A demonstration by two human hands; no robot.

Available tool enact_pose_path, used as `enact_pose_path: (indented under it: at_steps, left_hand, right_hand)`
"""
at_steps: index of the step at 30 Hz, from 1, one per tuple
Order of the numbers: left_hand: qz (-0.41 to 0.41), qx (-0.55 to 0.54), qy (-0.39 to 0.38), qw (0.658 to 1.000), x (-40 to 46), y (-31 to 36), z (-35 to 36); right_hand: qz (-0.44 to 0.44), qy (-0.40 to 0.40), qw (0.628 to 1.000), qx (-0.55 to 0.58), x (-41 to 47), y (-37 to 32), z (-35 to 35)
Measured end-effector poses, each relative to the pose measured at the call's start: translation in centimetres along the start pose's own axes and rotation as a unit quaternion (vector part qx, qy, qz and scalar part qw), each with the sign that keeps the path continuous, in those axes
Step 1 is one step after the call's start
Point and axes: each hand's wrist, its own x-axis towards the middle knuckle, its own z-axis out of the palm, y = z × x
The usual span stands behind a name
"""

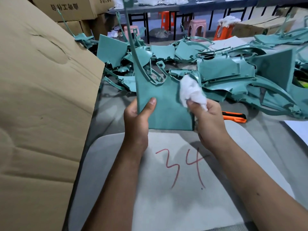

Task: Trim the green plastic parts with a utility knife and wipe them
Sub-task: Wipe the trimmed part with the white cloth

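Two bare forearms reach up from the bottom edge, over a pale sheet with a red "34" scrawled on it, lying flat on the grey bench. Far left, a big cardboard box leans right up against the bench edge, more cartons stacked behind it.

Now the left hand: its grip is clenched on the lower left edge of the green plastic part, thumb pressed flat on the front face, the other fingers hidden behind. That part is held upright above the sheet, a flat panel with a long thin curved stem rising off its top toward the upper edge of the view.

Moving right, a white cloth is bunched against the panel's upper right area, touching the surface. The right hand has it, grip closed round the lower end of the cloth, thumb and fingers pinching the wad, the hand sitting at the panel's right edge.

Just right of that hand, an orange and black utility knife lies on the bench, partly hidden by the hand, nobody touching it.

Behind everything, a pile of green parts sprawls across the bench from left to right. Beyond it, pink and orange stools stand on the floor under a dark table.
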Motion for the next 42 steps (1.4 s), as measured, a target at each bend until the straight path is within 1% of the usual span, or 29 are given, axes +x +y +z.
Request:
enact_pose_path:
  at_steps: [2,3,4,6,8,9,10,11,13,14,16,17,18,19,20,21,22,23,24,26,27,29,30,31,32,33,34,39,42]
  left_hand:
    - [0.001,-0.029,0.047,0.998,0.1,0.3,0.0]
    - [0.006,-0.042,0.071,0.997,0.3,0.6,-0.1]
    - [0.012,-0.047,0.090,0.995,0.4,0.7,-0.2]
    - [0.021,-0.041,0.114,0.992,0.6,0.7,-0.1]
    - [0.026,-0.019,0.140,0.990,0.4,0.1,0.3]
    - [0.031,0.001,0.150,0.988,0.1,-0.2,0.6]
    - [0.037,0.022,0.156,0.987,0.0,-0.5,0.8]
    - [0.041,0.040,0.154,0.986,-0.1,-0.6,0.9]
    - [0.015,0.047,0.100,0.994,-0.1,-0.8,0.6]
    - [-0.020,0.036,0.053,0.998,0.0,-0.7,0.5]
    - [-0.104,0.027,-0.035,0.994,0.2,-0.4,-0.1]
    - [-0.122,0.038,-0.053,0.990,0.3,-0.3,-0.3]
    - [-0.118,0.045,-0.055,0.990,0.4,-0.2,-0.4]
    - [-0.099,0.043,-0.051,0.993,0.4,-0.1,-0.5]
    - [-0.078,0.026,-0.045,0.996,0.3,0.0,-0.4]
    - [-0.063,-0.001,-0.037,0.997,0.2,0.1,-0.3]
    - [-0.055,-0.035,-0.025,0.998,0.2,0.1,-0.1]
    - [-0.053,-0.064,-0.009,0.996,0.1,0.2,0.1]
    - [-0.054,-0.083,0.007,0.995,0.0,0.2,0.2]
    - [-0.059,-0.094,0.034,0.993,-0.3,0.2,0.9]
    - [-0.057,-0.092,0.052,0.993,-0.5,0.2,1.4]
    - [-0.041,-0.080,0.099,0.991,-0.8,0.2,2.1]
    - [-0.031,-0.073,0.124,0.989,-0.7,0.2,2.1]
    - [-0.025,-0.069,0.146,0.987,-0.6,0.3,2.0]
    - [-0.027,-0.065,0.161,0.984,-0.4,0.4,1.8]
    - [-0.033,-0.063,0.168,0.983,-0.2,0.5,1.5]
    - [-0.043,-0.064,0.164,0.983,-0.1,0.6,1.3]
    - [-0.075,-0.066,0.096,0.990,0.3,0.9,1.5]
    - [-0.078,-0.067,0.074,0.992,0.4,0.9,1.4]
  right_hand:
    - [0.068,0.105,0.980,0.152,0.4,-0.6,-0.3]
    - [0.076,0.126,0.970,0.194,0.6,-0.8,-0.7]
    - [0.078,0.119,0.969,0.202,0.7,-0.7,-1.1]
    - [0.096,0.046,0.979,0.176,0.1,-0.2,-1.0]
    - [0.127,-0.037,0.986,0.102,-1.0,0.5,0.2]
    - [0.107,-0.061,0.992,0.040,-1.4,0.7,0.8]
    - [0.058,-0.069,0.996,-0.016,-1.5,0.8,1.3]
    - [0.013,-0.067,0.997,-0.047,-1.5,0.8,1.6]
    - [-0.007,-0.038,0.998,-0.048,-1.1,0.3,1.4]
    - [-0.013,-0.008,0.998,-0.055,-0.7,0.3,0.8]
    - [-0.021,0.038,0.995,-0.087,-0.1,0.1,-0.5]
    - [-0.015,0.052,0.993,-0.104,0.0,0.0,-0.9]
    - [-0.003,0.070,0.993,-0.099,0.1,0.1,-1.1]
    - [0.023,0.100,0.991,-0.081,0.4,0.2,-1.1]
    - [0.059,0.142,0.988,-0.028,0.7,0.2,-1.1]
    - [0.101,0.176,0.977,0.059,0.9,0.0,-1.1]
    - [0.123,0.198,0.961,0.148,1.1,-0.2,-1.1]
    - [0.131,0.203,0.948,0.208,1.5,-0.3,-1.2]
    - [0.126,0.186,0.949,0.221,1.5,-0.3,-1.3]
    - [0.120,0.112,0.967,0.194,0.7,-0.2,-0.3]
    - [0.130,0.059,0.972,0.187,-0.1,0.0,0.5]
    - [0.150,-0.083,0.960,0.219,-1.8,0.6,2.0]
    - [0.145,-0.121,0.964,0.185,-2.3,1.0,2.6]
    - [0.125,-0.138,0.977,0.102,-2.7,1.3,2.9]
    - [0.089,-0.135,0.987,0.013,-2.8,1.5,3.0]
    - [0.063,-0.115,0.990,-0.045,-2.8,1.6,2.9]
    - [0.054,-0.101,0.992,-0.056,-2.6,1.7,2.7]
    - [0.083,-0.105,0.987,0.089,-2.7,1.5,2.7]
    - [0.132,-0.094,0.975,0.151,-2.6,1.0,2.5]
